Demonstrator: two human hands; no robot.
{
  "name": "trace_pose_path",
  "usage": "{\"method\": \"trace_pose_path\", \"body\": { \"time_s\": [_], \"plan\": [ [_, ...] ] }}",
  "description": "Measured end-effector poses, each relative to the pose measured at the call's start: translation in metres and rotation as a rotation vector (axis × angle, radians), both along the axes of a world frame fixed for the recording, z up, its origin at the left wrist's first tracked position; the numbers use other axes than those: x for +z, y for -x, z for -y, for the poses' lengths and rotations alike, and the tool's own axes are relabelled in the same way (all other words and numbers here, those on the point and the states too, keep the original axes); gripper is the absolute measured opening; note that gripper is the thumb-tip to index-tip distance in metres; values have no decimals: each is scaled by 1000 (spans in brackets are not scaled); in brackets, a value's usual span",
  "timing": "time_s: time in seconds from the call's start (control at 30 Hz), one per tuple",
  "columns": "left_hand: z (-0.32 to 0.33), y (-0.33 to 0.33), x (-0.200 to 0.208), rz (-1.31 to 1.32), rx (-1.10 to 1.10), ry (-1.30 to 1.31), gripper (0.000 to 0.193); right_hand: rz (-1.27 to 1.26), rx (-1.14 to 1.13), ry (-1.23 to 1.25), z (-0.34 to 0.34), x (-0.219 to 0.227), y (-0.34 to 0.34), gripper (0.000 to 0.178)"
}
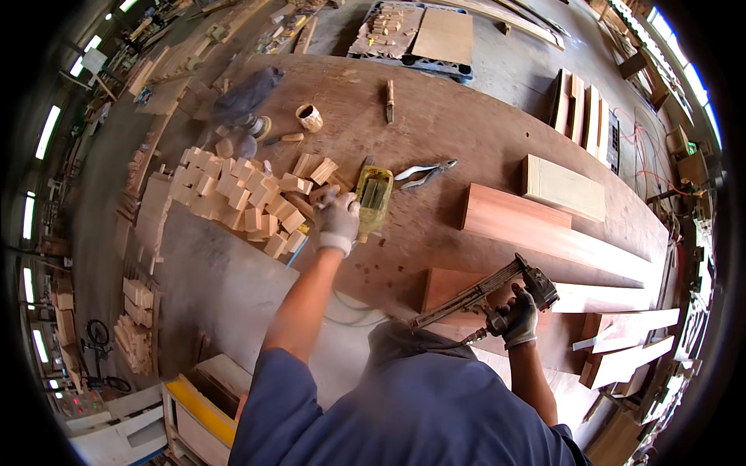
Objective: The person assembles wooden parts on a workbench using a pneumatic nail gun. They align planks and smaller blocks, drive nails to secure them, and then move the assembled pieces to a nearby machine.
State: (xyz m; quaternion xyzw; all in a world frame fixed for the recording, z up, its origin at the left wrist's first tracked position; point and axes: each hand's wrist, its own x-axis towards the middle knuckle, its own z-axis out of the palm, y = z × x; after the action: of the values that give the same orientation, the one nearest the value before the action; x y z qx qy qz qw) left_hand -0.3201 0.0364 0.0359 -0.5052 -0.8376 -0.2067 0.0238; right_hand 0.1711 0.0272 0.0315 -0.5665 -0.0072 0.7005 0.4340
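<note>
My right hand (519,316), in a dark-palmed work glove, is closed round the grip of a nail gun (478,293) with a long slanted magazine. The tool is held over the near edge of the table, an air fitting at its base. My left hand (337,217), in a pale glove, has its fingers curled beside a heap of small wooden blocks (233,186). What those fingers hold, if anything, is hidden. Just right of it lies a yellow see-through container (374,194) with dark strips inside. Beyond that are pliers (426,172) with pale handles.
Boards (552,225) lie along the table's right side, some stacked near my right arm. A wooden cup (308,118), a wood-handled tool (390,101), a sander-like tool (255,126) and dark cloth (249,89) sit farther back. A blue pallet (464,71) stands past the table's far edge.
</note>
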Motion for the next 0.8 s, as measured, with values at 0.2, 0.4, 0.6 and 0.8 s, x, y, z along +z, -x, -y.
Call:
{"method": "trace_pose_path", "body": {
  "time_s": [0.2,0.4,0.6,0.8],
  "plan": [
    [-72,-20,18,-108,-115,455,24,-50,-10,-12,0,-10,-10,13],
    [-106,-6,-33,157,-64,734,42,-588,211,-242,-2,27,18,34],
    [-120,-27,-14,330,18,718,38,35,2,-82,7,-28,-11,18],
    [-109,-22,-28,42,-96,754,31,-66,21,-120,8,-55,-27,12]
  ]
}}
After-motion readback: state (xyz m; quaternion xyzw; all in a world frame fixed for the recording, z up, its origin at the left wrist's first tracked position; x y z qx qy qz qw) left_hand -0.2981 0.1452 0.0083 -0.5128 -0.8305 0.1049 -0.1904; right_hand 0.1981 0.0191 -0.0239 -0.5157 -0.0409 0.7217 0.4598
